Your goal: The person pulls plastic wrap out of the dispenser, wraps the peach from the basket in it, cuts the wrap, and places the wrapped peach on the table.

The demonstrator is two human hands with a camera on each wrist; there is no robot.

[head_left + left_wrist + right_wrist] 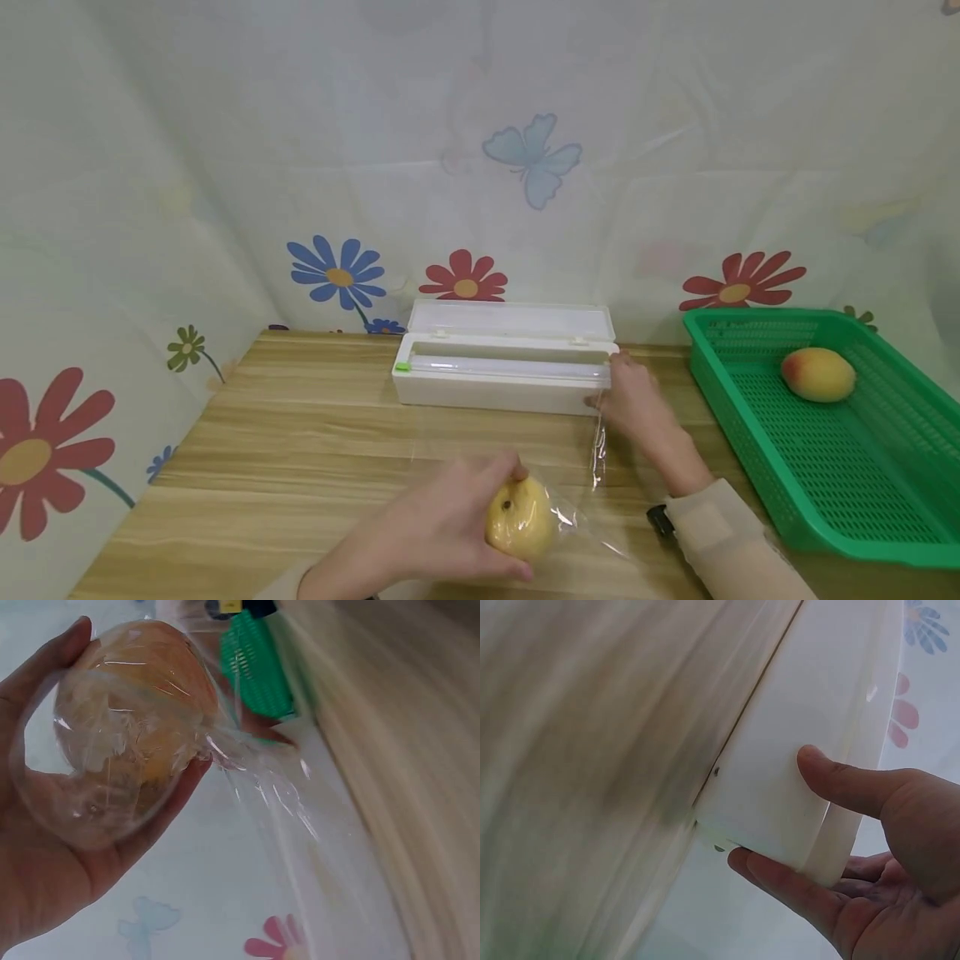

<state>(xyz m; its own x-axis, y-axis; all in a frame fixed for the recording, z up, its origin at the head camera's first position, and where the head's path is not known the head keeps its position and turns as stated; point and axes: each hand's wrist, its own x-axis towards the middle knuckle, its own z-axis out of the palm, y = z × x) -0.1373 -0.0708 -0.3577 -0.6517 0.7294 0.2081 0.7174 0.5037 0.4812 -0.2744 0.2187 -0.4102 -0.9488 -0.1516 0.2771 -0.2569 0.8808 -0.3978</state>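
Observation:
My left hand (pixel 450 521) holds a round yellow fruit, which looks like a pear (pixel 522 521), with its dark end spot facing up. Clear plastic wrap (pixel 262 776) covers the fruit and gathers in creases at its side; a sheet of it trails towards the box. At the back of the table stands a white cling film dispenser (pixel 495 393), lid raised, a film roll (pixel 510 367) lying inside. My right hand (pixel 637 400) grips the dispenser's right end, thumb on the front face and fingers round the end, as the right wrist view shows.
On the right stands a green plastic basket (pixel 795 492) with a yellow-red fruit (pixel 817 374) in it. A green slider (pixel 402 367) sits at the dispenser's left end. Behind the wooden table (pixel 300 417) hangs a flowered curtain (pixel 360 150).

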